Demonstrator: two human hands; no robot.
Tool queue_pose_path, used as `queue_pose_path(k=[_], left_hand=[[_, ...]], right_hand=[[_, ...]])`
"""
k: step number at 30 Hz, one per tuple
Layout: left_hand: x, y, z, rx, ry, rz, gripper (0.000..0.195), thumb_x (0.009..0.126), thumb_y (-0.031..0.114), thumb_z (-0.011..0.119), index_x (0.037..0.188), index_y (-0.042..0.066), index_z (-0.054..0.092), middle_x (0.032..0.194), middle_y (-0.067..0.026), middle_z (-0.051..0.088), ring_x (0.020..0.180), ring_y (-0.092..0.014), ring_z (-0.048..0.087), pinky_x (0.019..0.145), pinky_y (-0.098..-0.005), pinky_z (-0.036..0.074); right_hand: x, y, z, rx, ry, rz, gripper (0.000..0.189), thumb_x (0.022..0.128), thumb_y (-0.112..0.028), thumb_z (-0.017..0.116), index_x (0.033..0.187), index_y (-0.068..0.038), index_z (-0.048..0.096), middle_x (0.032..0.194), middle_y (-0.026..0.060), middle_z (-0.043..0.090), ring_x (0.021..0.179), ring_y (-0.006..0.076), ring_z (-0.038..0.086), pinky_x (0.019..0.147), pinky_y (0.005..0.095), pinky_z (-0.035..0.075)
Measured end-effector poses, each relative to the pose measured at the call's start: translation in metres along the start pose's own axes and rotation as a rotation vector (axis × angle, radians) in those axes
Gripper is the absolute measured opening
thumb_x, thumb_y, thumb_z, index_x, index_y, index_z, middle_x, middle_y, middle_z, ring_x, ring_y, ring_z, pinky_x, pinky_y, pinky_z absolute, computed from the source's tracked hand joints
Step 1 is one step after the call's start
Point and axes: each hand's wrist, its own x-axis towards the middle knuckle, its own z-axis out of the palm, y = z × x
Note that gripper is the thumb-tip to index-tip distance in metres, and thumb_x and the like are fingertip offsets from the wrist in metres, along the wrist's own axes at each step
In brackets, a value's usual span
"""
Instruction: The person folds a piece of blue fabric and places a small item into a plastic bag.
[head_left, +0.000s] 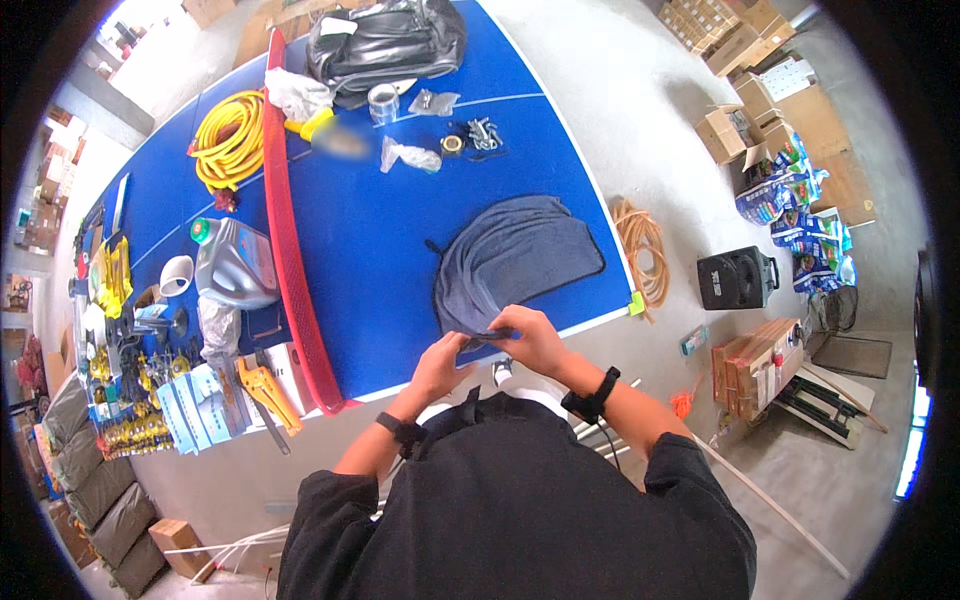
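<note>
A grey-blue cloth (517, 255) with a dark edge lies in curved folds on the blue table-tennis table (360, 300), its near end lifted off the surface at the table's front edge. My left hand (439, 367) pinches that dark edge between thumb and fingers. Close beside it, my right hand (531, 341) grips the same edge a little further right. A small loop sticks out from the cloth's left side. Both wrists wear black bands.
A red net (289, 247) crosses the table, left of the cloth. Beyond it are a coiled yellow hose (229, 142), a grey jug (236, 262) and an orange-handled pipe cutter (266, 394). Behind the cloth lie screws (484, 135) and a tape roll (384, 103). A black speaker (737, 277) stands on the floor.
</note>
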Motion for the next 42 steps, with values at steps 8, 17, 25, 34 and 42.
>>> queue_pose_path(k=[8, 17, 25, 34, 42], left_hand=[[0.048, -0.036, -0.026, -0.026, 0.242, -0.035, 0.024, 0.110, 0.002, 0.080, 0.134, -0.002, 0.080, 0.131, -0.0240, 0.084, 0.125, -0.046, 0.084, 0.108, -0.0500, 0.066], [0.128, 0.014, -0.182, -0.131, 0.257, 0.101, 0.018, 0.116, 0.004, 0.082, 0.133, 0.000, 0.088, 0.115, -0.0118, 0.087, 0.103, -0.021, 0.080, 0.093, -0.0383, 0.064], [0.209, 0.154, -0.338, -0.102, 0.638, 0.402, 0.030, 0.123, 0.022, 0.085, 0.139, -0.004, 0.091, 0.115, 0.0028, 0.084, 0.108, -0.007, 0.070, 0.100, -0.0285, 0.058], [0.277, 0.278, -0.436, -0.615, 0.682, 0.557, 0.036, 0.130, 0.021, 0.071, 0.156, -0.004, 0.078, 0.153, -0.0103, 0.082, 0.135, -0.022, 0.076, 0.129, -0.0438, 0.054], [0.206, 0.358, -0.631, -1.165, 0.547, 0.666, 0.046, 0.127, 0.035, 0.070, 0.154, -0.001, 0.078, 0.152, -0.0090, 0.082, 0.145, -0.024, 0.071, 0.134, -0.0457, 0.046]], right_hand=[[0.036, -0.060, -0.093, 0.034, 0.194, 0.090, 0.017, 0.105, -0.003, 0.099, 0.121, 0.001, 0.096, 0.105, 0.0111, 0.094, 0.088, 0.0128, 0.083, 0.081, 0.0328, 0.067], [0.080, -0.033, -0.207, 0.240, 0.347, 0.218, 0.020, 0.115, -0.014, 0.092, 0.122, 0.004, 0.095, 0.100, 0.0055, 0.089, 0.081, 0.0109, 0.079, 0.073, 0.0301, 0.066], [0.168, -0.076, -0.294, 0.151, 0.640, -0.099, 0.028, 0.116, -0.024, 0.094, 0.118, 0.004, 0.094, 0.094, 0.0027, 0.085, 0.076, 0.0128, 0.080, 0.072, 0.0301, 0.064], [0.269, -0.089, -0.394, 0.382, 0.525, -0.350, 0.028, 0.119, -0.014, 0.089, 0.140, 0.004, 0.090, 0.120, 0.0098, 0.093, 0.087, 0.0137, 0.083, 0.082, 0.0326, 0.071], [0.347, -0.233, -0.389, 0.581, 0.466, -0.702, 0.016, 0.119, -0.013, 0.089, 0.124, 0.002, 0.090, 0.106, 0.0065, 0.090, 0.084, 0.0136, 0.084, 0.075, 0.0302, 0.070]])
